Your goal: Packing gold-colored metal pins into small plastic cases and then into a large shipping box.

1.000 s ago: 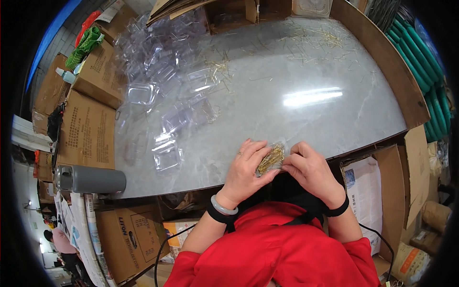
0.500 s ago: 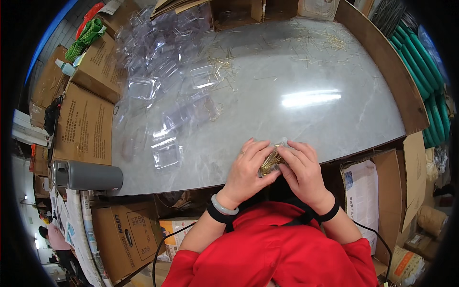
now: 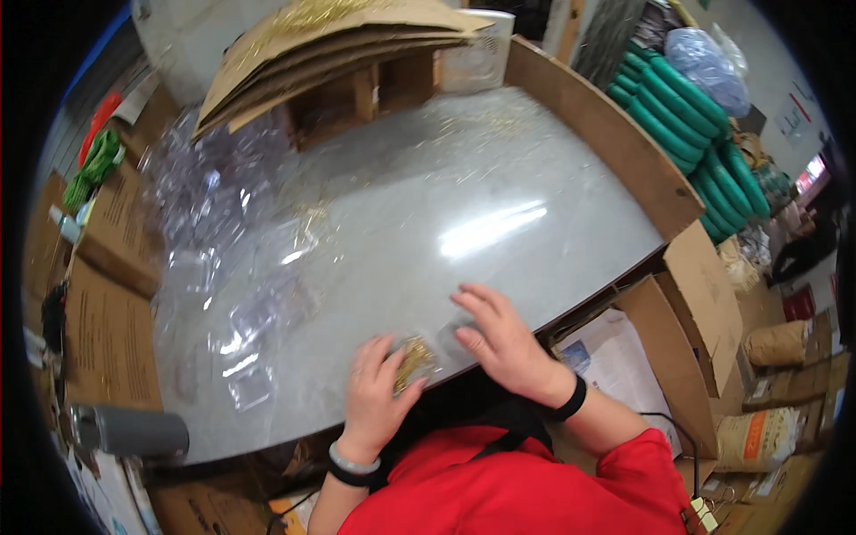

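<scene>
A small clear plastic box [image 3: 434, 365] full of thin gold-coloured metal pins [image 3: 413, 364] is at the table's near edge. My left hand [image 3: 373, 392] grips it from the left, fingers and thumb around its side. To the right of the box, my right hand [image 3: 510, 349] is just above the tabletop with thumb and fingers apart. A faint greyish patch shows by its fingertips; whether it is a clear lid or a shadow, I cannot tell.
Empty clear plastic boxes [image 3: 209, 178] are heaped at the back left, and several lie nearer on the grey table [image 3: 374, 259]. Loose pins [image 3: 312, 223] are scattered behind. Stacked cardboard [image 3: 330, 36] stands at the back, a grey bottle [image 3: 134, 432] at the left corner, a raised board [image 3: 615, 134] along the right.
My hands, both at the box before, have come apart. The right has moved off to the box's right, while the left keeps the box lower down. The whole view has turned rightward.
</scene>
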{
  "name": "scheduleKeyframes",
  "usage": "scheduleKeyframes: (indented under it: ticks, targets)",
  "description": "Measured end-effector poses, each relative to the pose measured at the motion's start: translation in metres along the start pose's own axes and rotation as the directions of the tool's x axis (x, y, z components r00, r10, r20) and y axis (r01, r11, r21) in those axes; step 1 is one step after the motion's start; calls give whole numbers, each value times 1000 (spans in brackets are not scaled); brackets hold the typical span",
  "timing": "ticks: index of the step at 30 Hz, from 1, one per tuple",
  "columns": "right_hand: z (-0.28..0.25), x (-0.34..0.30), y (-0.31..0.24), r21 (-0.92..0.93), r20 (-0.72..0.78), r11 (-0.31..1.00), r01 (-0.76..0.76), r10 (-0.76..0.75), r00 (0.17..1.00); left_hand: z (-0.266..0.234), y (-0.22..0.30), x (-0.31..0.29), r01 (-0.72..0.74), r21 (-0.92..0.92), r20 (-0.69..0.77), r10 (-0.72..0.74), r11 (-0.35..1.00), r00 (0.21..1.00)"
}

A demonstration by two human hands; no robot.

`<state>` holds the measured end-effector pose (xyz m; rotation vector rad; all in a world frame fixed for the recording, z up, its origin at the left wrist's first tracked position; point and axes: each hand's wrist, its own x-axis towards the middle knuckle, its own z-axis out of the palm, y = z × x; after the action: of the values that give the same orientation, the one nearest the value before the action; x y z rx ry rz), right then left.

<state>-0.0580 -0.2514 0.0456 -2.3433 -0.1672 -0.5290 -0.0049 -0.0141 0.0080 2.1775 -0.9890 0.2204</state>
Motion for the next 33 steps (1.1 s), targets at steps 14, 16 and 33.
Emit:
scheduleKeyframes:
  ticks: [14, 16, 33]
  targets:
    - [-206, 126, 303, -515, -153, 572, -639, 671, 725, -27, -31, -35, 243, 244, -174, -204, 939, 963]
    - [-210, 127, 324, -540, -122, 520, -661, 729, 673, -28, -30, -35, 233, 253, -183, -190, 939, 965]
    - [-120, 238, 319, -505, 187, 825, -255, 393, 901, -22, -29, -28, 225, 376, -218, -150, 899, 964]
